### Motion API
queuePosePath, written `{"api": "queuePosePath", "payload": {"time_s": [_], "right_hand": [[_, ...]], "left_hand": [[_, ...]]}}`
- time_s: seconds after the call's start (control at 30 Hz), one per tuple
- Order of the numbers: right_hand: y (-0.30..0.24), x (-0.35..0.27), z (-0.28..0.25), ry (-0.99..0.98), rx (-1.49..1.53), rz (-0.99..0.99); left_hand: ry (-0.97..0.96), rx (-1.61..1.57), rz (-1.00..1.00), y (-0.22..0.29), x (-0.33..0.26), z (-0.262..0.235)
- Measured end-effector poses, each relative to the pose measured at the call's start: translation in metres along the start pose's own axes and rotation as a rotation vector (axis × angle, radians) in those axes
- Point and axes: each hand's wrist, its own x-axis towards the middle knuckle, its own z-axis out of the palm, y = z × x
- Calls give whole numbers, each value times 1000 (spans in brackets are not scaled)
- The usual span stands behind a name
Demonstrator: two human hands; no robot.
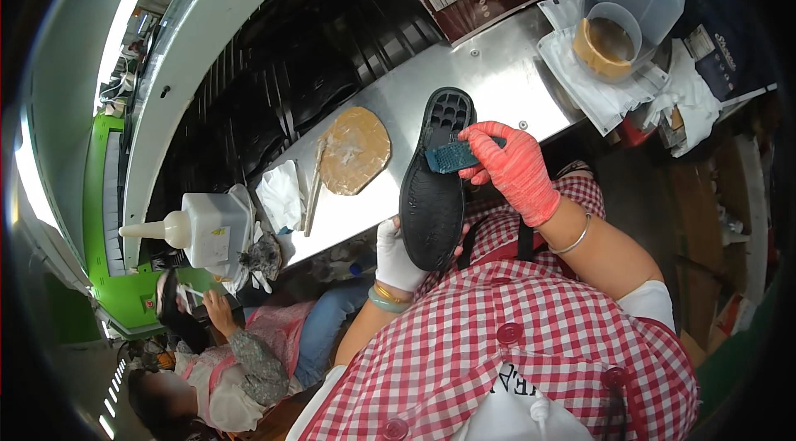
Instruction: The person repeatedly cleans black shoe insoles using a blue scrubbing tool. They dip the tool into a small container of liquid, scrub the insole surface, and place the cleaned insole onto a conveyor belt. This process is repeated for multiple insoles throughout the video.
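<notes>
My left hand (396,256), in a white glove, holds a black shoe sole (434,184) from below, its inner side facing up. In a red glove, my right hand (514,167) grips a teal-bristled brush (452,157) and presses it on the upper part of the sole. Both hands are over the near edge of the steel bench (464,76).
A tan round pad (355,149) and a white rag (280,192) lie on the bench. A white squeeze bottle with a nozzle (199,227) stands at left. At the far right is a clear jug with a tan cup (618,22). Another person (232,358) sits at lower left.
</notes>
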Motion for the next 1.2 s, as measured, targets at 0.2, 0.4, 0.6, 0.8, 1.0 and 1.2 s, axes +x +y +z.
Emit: {"api": "queuePosePath", "payload": {"time_s": [0.2, 0.4, 0.6, 0.8, 1.0, 1.2], "right_hand": [[-1, -9, 5, 12, 23, 2], [-5, -16, 7, -8, 28, 3], [-16, -28, 10, -71, -15, 73], [-27, -38, 11, -237, -33, 118], [-56, -28, -11, 100, 274, -346], [-47, -24, -32, 259, 333, -576]], "left_hand": [[-13, 28, 33, -5, 5, 12], [-66, 43, 53, -8, 9, 19], [-44, 51, 64, -8, 8, 23], [-44, 79, 120, -1, 6, 22], [-54, 115, 138, 24, -15, 42], [-307, 191, 565, 64, -67, 102]]}}
